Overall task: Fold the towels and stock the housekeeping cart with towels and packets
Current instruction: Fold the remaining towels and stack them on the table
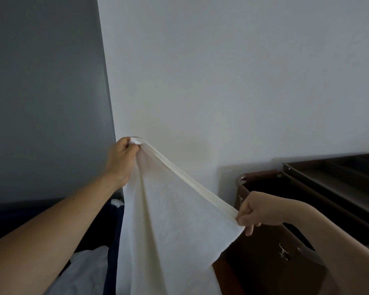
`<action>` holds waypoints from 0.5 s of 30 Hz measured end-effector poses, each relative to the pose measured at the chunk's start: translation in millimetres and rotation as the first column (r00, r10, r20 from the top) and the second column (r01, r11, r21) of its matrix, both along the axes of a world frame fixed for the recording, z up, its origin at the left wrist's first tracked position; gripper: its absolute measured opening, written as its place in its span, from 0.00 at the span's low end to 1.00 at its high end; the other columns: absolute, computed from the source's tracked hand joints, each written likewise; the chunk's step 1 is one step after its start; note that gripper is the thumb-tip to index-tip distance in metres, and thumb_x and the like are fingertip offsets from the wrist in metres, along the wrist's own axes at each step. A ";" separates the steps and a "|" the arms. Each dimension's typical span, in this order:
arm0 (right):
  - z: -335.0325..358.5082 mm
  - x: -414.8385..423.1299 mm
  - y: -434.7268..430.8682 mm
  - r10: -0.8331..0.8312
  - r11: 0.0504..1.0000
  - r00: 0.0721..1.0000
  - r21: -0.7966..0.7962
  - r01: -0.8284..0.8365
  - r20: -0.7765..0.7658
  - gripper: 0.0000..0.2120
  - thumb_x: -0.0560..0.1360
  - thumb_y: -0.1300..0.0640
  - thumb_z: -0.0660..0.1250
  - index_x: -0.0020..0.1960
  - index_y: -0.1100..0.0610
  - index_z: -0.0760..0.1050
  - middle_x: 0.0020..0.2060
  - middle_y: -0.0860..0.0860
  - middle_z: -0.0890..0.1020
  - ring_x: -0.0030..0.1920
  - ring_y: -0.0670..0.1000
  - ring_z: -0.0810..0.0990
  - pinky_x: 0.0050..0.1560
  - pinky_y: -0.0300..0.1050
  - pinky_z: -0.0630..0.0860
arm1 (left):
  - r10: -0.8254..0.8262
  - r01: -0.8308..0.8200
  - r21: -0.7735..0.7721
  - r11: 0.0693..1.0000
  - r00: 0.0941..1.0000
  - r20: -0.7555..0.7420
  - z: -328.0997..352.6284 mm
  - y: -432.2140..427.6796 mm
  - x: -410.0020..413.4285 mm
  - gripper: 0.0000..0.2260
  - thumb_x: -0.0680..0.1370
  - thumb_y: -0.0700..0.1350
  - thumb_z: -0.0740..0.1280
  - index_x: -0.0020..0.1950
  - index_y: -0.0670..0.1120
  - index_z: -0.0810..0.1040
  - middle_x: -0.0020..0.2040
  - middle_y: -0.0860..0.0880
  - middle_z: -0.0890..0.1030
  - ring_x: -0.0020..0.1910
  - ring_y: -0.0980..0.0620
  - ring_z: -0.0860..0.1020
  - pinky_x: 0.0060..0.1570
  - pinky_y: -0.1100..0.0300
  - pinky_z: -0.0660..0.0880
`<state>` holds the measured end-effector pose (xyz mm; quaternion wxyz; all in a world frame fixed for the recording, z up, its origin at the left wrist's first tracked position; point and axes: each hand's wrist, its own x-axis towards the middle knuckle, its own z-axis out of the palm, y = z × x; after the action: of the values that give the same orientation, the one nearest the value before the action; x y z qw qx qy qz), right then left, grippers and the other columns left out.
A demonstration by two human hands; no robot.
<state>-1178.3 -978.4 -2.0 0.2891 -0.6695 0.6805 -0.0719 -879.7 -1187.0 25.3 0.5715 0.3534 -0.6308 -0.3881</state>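
A white towel (168,226) hangs in the air in front of me, stretched by its top hem. My left hand (120,160) grips one upper corner, raised high near the wall. My right hand (255,210) pinches the other corner, lower and to the right. The towel's body drapes down between my arms and out of the bottom of the frame. The dark brown housekeeping cart (332,186) stands at the right, its top tray behind my right hand.
A brown laundry bag (266,258) with metal clips hangs on the cart's left end. More white linen (87,271) lies at the lower left on a dark blue surface. A grey panel and a white wall fill the background.
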 end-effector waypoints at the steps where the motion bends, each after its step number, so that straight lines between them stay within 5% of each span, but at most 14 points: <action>1: -0.8 2.7 0.1 0.009 1.000 1.000 0.017 -0.009 0.011 0.07 0.79 0.52 0.67 0.44 0.45 0.82 0.38 0.42 0.86 0.40 0.46 0.82 0.48 0.36 0.78 | 0.001 -0.001 0.006 1.000 1.000 -0.008 0.0 0.3 -0.5 0.08 0.81 0.41 0.61 0.54 0.42 0.79 0.49 0.47 0.79 0.50 0.49 0.75 0.53 0.51 0.71; 7: -10.4 12.8 0.6 0.008 1.000 1.000 -0.017 -0.008 -0.022 0.05 0.76 0.52 0.71 0.42 0.44 0.82 0.37 0.42 0.84 0.44 0.45 0.85 0.50 0.26 0.70 | 0.002 -0.002 0.000 1.000 1.000 0.023 -1.9 4.7 3.0 0.08 0.81 0.42 0.61 0.53 0.45 0.80 0.49 0.50 0.80 0.51 0.52 0.76 0.55 0.53 0.72; 12: -16.1 7.6 -2.9 -0.124 0.975 0.990 -0.196 0.107 -0.074 0.03 0.76 0.56 0.69 0.44 0.54 0.80 0.36 0.47 0.81 0.36 0.42 0.78 0.38 0.33 0.74 | 0.079 -0.078 -0.023 0.997 0.996 0.035 -0.2 8.7 8.3 0.09 0.81 0.41 0.61 0.55 0.42 0.79 0.49 0.48 0.79 0.50 0.50 0.75 0.51 0.55 0.71; 15: -9.1 -3.7 -5.1 -0.253 0.919 0.963 -0.334 0.210 -0.090 0.05 0.76 0.58 0.66 0.42 0.57 0.76 0.35 0.50 0.82 0.31 0.41 0.75 0.34 0.34 0.71 | 0.138 -0.117 -0.126 0.985 0.976 0.169 -1.8 7.9 20.3 0.10 0.82 0.43 0.60 0.58 0.42 0.79 0.52 0.49 0.80 0.51 0.52 0.76 0.45 0.66 0.71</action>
<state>-1181.9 -983.5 -11.1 0.1200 -0.6257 0.7515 -0.1713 -859.4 -1179.1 23.4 0.5564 0.3927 -0.6765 -0.2804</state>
